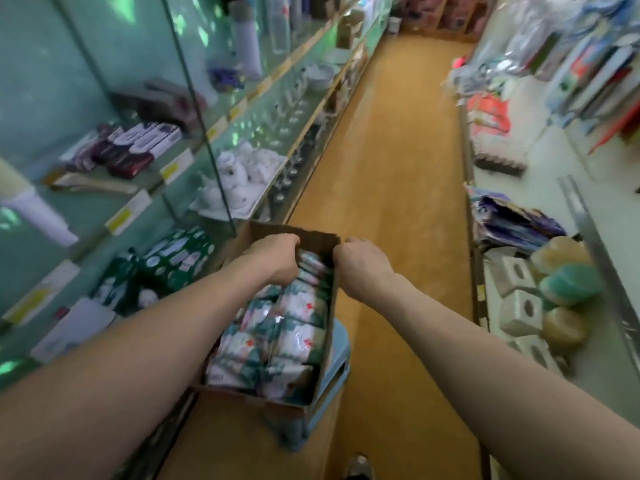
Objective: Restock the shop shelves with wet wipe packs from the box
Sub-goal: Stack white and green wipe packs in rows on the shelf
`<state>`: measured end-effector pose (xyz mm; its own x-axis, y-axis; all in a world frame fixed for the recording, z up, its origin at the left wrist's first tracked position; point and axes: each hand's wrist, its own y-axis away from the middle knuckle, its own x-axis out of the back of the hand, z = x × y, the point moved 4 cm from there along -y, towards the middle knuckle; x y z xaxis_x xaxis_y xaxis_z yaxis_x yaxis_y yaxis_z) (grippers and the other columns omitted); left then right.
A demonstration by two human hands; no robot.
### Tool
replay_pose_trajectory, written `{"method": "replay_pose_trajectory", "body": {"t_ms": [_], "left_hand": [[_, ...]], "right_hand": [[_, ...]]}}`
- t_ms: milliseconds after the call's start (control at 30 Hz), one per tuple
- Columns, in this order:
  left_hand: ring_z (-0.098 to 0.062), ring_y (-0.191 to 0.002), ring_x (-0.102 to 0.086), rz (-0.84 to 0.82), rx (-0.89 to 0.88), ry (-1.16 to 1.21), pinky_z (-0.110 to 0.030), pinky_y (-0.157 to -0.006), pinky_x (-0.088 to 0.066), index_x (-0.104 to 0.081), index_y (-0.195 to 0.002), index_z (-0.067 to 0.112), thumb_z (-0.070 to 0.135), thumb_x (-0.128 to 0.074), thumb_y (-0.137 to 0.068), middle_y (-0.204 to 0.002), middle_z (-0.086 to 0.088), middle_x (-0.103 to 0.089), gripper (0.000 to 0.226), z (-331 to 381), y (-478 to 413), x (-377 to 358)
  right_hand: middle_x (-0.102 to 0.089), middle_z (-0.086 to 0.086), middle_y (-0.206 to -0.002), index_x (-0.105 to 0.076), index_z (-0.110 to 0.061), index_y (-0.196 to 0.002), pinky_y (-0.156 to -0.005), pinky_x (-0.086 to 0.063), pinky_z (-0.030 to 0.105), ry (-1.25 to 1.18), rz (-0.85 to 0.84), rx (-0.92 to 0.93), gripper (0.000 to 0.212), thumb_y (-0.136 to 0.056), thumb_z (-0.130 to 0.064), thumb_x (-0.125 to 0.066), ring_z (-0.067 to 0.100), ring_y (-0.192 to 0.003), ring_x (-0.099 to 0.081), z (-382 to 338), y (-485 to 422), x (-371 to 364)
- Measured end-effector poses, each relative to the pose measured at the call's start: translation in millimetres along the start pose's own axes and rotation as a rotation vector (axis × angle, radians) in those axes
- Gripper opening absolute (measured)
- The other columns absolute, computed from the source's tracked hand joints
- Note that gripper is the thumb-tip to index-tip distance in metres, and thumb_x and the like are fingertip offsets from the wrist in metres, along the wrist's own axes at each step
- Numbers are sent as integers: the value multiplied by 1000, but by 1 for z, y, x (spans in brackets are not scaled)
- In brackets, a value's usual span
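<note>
Just below the left hand (pixel 277 259) and right hand (pixel 360 263), the box (pixel 329 306) sits on a blue stool (pixel 341 358), full of wet wipe packs (pixel 291 334). The right hand curls round the box's far corner; the left dips among the far packs, fingers hidden, so I cannot tell its grip. Picking looks just begun: next, lift packs clear and turn to the glass shelves (pixel 207 140) left of the left hand. A tan floor (pixel 381 168) runs ahead between stocked shelving
</note>
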<state>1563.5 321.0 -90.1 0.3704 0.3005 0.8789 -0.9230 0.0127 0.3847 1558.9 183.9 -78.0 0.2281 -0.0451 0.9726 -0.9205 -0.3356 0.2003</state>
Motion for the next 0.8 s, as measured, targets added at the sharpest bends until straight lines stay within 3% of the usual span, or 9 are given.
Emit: {"method": "replay_pose_trajectory", "body": {"t_ms": [133, 233, 333, 500, 600, 667, 800], "left_hand": [[-28, -127, -48, -57, 103, 49, -37, -102, -43, -40, -143, 19, 20, -56, -88, -143, -8, -47, 57, -49, -7, -29], [-29, -120, -53, -121, 193, 97, -38, -95, -49, -34, -146, 19, 20, -60, -88, -141, -9, -48, 63, -74, -15, -55], [-32, -114, -56, -191, 266, 180, -38, -90, -50, -32, -148, 18, 26, -60, -90, -139, -11, -48, 65, -89, -21, -88], [-29, -118, -54, -276, 347, 281, -34, -88, -50, -31, -148, 25, 17, -56, -88, -144, -6, -44, 66, -106, -32, -146], [-28, -109, -57, -311, 386, 373, -33, -80, -51, -31, -148, 24, 15, -55, -87, -136, -9, -51, 66, -110, -35, -172], [-29, -109, -58, -322, 408, 415, -31, -78, -48, -32, -148, 21, 15, -54, -88, -135, -10, -52, 64, -113, -37, -186], [-27, -115, -55, -310, 463, 502, -27, -86, -46, -37, -145, 19, 17, -57, -89, -140, -8, -49, 59, -121, -36, -204]], "right_hand": [[-57, 11, -109, -63, -8, -103, -74, -43, 34, 39, -88, 70, 21, -91, -6, -46, 31, -103, -54, -26, -27, -42], [-57, 11, -103, -59, -9, -91, -70, -39, 32, 73, -191, 120, 16, -91, -2, -45, 31, -100, -54, -35, -41, -77], [-48, 6, -83, -46, -8, -73, -65, -34, 30, 79, -283, 128, 19, -90, 1, -46, 30, -89, -48, -36, -49, -114], [-51, 11, -104, -56, -7, -100, -69, -36, 31, 84, -414, 181, 12, -92, -5, -47, 30, -101, -50, -34, -58, -172], [-46, 14, -125, -46, -8, -126, -84, -44, 37, 72, -478, 166, 32, -94, -14, -52, 33, -117, -47, -34, -63, -203], [-43, 15, -129, -40, -9, -130, -90, -45, 40, 63, -492, 141, 41, -93, -18, -55, 35, -119, -46, -32, -66, -220], [-39, 18, -130, -29, -7, -136, -88, -46, 40, 52, -495, 90, 53, -91, -15, -55, 36, -115, -48, -32, -67, -244]]}}
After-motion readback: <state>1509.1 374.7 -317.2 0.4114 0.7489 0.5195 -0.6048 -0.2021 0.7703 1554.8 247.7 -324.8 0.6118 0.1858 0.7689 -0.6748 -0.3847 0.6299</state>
